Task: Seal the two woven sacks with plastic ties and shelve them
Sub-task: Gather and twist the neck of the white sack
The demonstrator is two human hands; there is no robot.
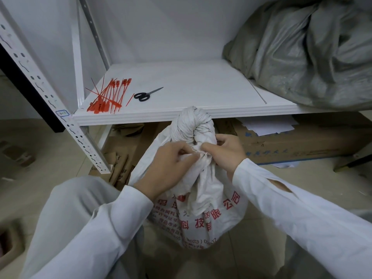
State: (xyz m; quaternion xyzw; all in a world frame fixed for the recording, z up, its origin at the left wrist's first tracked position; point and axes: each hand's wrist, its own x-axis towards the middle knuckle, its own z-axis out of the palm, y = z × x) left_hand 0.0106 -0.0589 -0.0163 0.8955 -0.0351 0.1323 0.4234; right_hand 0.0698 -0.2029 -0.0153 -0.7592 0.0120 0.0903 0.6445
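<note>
Sack neck [192, 125]—pinched by both hands [171, 160] [226, 153]—stands at the shelf edge [130, 116].

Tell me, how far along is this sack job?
A grey sack already lies on the shelf. The left hand and right hand pinch the twisted neck of the white sack on the floor. Whether a tie is on it I cannot tell; shelving it remains.

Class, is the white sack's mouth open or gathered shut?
Gathered shut: the white woven sack has a twisted neck, pinched by left hand and right hand.
</note>
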